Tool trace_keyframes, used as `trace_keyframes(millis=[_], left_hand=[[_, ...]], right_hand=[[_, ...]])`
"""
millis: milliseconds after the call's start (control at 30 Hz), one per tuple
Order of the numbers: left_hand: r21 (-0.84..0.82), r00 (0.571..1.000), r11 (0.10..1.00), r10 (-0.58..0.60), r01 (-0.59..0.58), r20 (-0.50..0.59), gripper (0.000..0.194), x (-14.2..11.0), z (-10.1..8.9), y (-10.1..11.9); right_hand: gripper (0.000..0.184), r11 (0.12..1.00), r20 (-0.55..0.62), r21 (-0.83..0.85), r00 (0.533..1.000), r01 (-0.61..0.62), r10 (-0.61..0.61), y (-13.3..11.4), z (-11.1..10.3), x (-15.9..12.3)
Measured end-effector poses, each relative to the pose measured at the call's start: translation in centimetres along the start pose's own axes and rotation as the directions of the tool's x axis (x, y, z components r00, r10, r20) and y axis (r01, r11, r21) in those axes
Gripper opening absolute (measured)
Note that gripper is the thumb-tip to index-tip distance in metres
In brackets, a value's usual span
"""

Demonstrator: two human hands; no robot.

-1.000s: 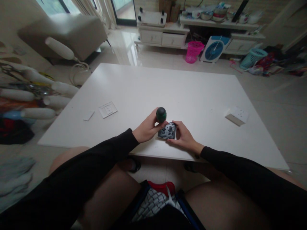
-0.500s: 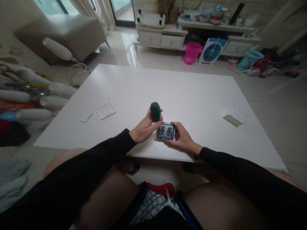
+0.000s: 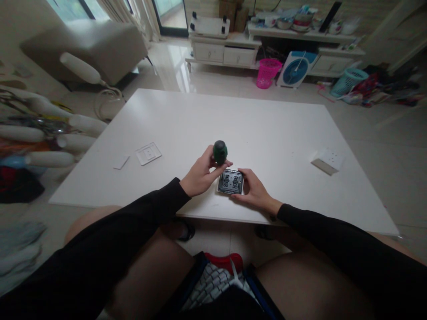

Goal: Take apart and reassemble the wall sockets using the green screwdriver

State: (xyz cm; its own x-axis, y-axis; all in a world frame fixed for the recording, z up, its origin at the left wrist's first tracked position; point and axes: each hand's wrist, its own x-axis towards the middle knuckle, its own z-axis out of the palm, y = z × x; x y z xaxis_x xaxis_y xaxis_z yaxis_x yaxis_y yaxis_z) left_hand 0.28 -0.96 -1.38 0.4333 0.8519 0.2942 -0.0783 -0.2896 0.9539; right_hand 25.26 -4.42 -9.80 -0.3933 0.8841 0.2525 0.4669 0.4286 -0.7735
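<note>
My left hand (image 3: 201,174) is closed round a screwdriver (image 3: 220,152) with a dark green handle and a grey butt end, held roughly upright. Its shaft and tip are hidden below the handle and fingers. Just under it, near the table's front edge, lies an opened wall socket (image 3: 230,182) with its black inner side up and a pale rim. My right hand (image 3: 253,190) grips the socket from the right, thumb at the near edge and fingers at the far edge. Whether the screwdriver touches the socket, I cannot tell.
On the white table (image 3: 230,120) a white socket faceplate (image 3: 149,154) and a small white plate (image 3: 121,162) lie to the left. A white socket block (image 3: 327,161) stands at the right. Beyond the table are a pink basket (image 3: 267,73) and a blue-white fan (image 3: 296,70).
My left hand has moved slightly right and up with the screwdriver, whose handle now sits a little further right. My right hand and the socket have stayed almost in place.
</note>
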Motion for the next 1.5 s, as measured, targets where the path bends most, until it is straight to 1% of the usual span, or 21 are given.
trace_keyframes(millis=[67,133,233,333,467,533,600,700,800,933,1000,1133,1267,1367,1500], left_hand=[[-0.03,0.999,0.999,0.028,-0.027,0.036,0.027,-0.1,0.0,0.0],[-0.046,0.998,0.998,0.033,-0.031,0.051,0.031,-0.1,0.0,0.1],[0.027,1.0,0.999,0.023,-0.023,0.016,0.032,0.0,0.3,0.3],[0.09,0.998,0.996,0.022,-0.018,-0.052,0.031,0.1,0.4,0.3],[0.018,0.997,0.999,-0.042,0.043,-0.065,0.041,0.2,0.2,0.3],[0.01,0.998,1.0,-0.027,0.028,-0.055,0.044,0.2,0.0,0.3],[0.044,1.0,0.999,0.01,-0.009,-0.026,0.044,0.2,-0.1,0.5],[0.09,0.997,0.995,0.037,-0.043,0.064,0.04,0.1,-0.1,0.9],[0.131,0.994,0.989,0.063,-0.075,0.093,0.034,-0.1,-0.1,0.9],[0.244,0.994,0.964,0.095,-0.104,0.05,0.02,-0.1,-0.1,0.4],[0.261,0.995,0.961,0.09,-0.095,0.03,0.019,0.0,0.0,0.1],[0.171,0.999,0.984,0.045,-0.042,-0.014,0.026,0.2,0.2,0.0],[0.122,0.999,0.992,0.024,-0.018,-0.043,0.033,0.2,0.1,0.5],[0.156,0.999,0.988,0.025,-0.021,-0.024,0.028,0.2,-0.1,1.1],[0.186,0.996,0.981,0.044,-0.058,0.076,0.023,0.1,-0.3,1.4]], right_hand=[[0.083,1.0,0.002,0.005,1.0,-0.004,0.004,0.0,0.0,0.0],[0.082,1.0,-0.001,0.009,1.0,-0.007,0.007,0.0,-0.1,0.0],[0.083,1.0,-0.007,0.008,1.0,-0.002,0.002,0.1,-0.1,0.0],[0.082,1.0,-0.007,0.004,1.0,0.006,-0.006,0.2,-0.1,0.0],[0.083,1.0,-0.013,0.001,1.0,0.02,-0.02,0.2,0.0,0.0],[0.084,1.0,-0.013,0.0,1.0,0.017,-0.017,0.1,0.0,0.0],[0.084,1.0,-0.006,0.003,1.0,0.011,-0.011,0.0,0.0,0.1],[0.084,1.0,-0.002,-0.003,1.0,0.01,-0.01,-0.2,-0.1,0.1],[0.083,1.0,0.0,-0.001,1.0,0.001,-0.001,-0.2,-0.2,0.0],[0.083,1.0,0.007,0.002,1.0,-0.017,0.017,-0.1,-0.3,-0.1],[0.083,1.0,0.002,0.007,1.0,-0.024,0.024,-0.1,-0.2,-0.1],[0.083,0.999,0.003,0.017,0.999,-0.033,0.033,0.0,-0.1,-0.1],[0.083,1.0,-0.003,-0.008,1.0,-0.01,0.01,0.0,-0.1,0.0],[0.083,1.0,-0.002,-0.021,1.0,-0.004,0.004,-0.1,-0.2,0.0],[0.083,1.0,0.001,-0.019,1.0,0.002,-0.002,-0.2,-0.2,0.1]])
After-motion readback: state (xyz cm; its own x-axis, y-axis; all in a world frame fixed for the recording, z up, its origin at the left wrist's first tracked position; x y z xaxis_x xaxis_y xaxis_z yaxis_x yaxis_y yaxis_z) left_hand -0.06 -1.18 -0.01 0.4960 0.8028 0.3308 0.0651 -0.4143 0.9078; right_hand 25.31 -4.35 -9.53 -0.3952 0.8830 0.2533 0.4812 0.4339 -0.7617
